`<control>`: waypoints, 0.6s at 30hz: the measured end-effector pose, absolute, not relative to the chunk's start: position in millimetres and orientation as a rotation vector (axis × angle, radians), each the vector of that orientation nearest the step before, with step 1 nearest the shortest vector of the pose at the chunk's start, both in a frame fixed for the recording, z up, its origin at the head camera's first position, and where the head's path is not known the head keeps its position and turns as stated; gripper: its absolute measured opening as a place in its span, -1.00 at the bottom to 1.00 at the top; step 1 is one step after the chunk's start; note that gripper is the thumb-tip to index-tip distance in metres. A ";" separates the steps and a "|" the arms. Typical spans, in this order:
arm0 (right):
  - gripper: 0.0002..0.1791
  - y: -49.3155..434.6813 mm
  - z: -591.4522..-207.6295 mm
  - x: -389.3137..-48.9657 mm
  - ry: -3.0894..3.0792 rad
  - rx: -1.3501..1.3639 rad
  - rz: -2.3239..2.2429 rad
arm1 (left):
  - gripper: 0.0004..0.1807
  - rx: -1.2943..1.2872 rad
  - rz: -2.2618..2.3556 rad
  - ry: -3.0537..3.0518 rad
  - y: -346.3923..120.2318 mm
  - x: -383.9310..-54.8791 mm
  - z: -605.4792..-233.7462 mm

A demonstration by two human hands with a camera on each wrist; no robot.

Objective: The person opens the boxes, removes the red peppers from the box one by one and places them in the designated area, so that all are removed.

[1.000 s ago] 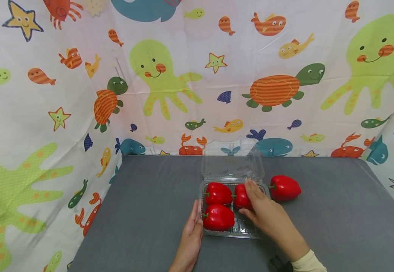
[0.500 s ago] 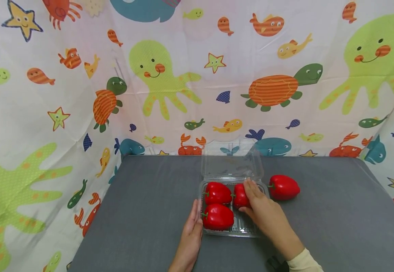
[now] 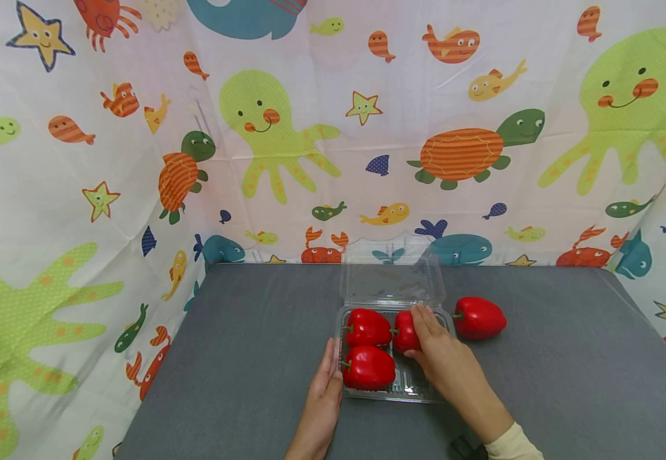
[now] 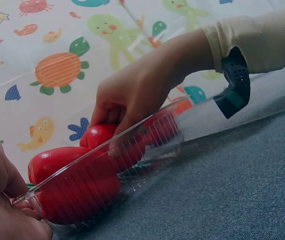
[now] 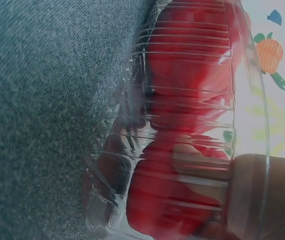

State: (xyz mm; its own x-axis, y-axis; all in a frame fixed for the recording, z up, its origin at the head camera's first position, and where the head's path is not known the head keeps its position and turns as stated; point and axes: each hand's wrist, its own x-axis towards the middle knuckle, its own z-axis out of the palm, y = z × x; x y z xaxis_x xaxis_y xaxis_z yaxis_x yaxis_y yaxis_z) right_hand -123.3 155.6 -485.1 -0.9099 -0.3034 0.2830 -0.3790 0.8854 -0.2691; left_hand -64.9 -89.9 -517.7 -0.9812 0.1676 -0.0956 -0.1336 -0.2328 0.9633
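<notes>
A clear plastic clamshell container stands on the grey table with its lid tilted up behind it. Two red bell peppers lie in its left half, one at the back and one at the front. My right hand reaches in from the right and grips a third red bell pepper in the back right part, partly hiding it. At the container's left side, my left hand holds the rim between thumb and fingers, as the left wrist view shows.
Another red bell pepper lies on the table just right of the container. A white curtain printed with sea animals hangs behind the table and along its sides. A dark strap circles the right wrist.
</notes>
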 end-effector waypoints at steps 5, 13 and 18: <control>0.01 155.7 -484.9 -122.6 -2.824 0.513 0.465 | -0.31 0.045 2.337 1.811 -89.9 -64.4 -517.9; 0.02 157.2 -481.9 -120.2 -2.768 0.536 0.495 | -0.30 0.010 2.323 1.821 -89.7 -65.0 -518.7; 0.02 157.9 -479.4 -118.5 -2.726 0.557 0.510 | -0.30 -0.009 2.325 1.813 -89.1 -65.8 -519.0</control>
State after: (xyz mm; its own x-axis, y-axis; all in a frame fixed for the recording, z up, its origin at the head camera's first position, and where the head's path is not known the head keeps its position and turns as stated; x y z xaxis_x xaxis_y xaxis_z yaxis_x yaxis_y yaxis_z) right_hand -118.5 157.9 -479.4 -0.8758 -0.3148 0.3658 -0.4257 0.8610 -0.2782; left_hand -65.8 -89.1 -519.0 -0.9813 0.1476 -0.1231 -0.1554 -0.2319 0.9602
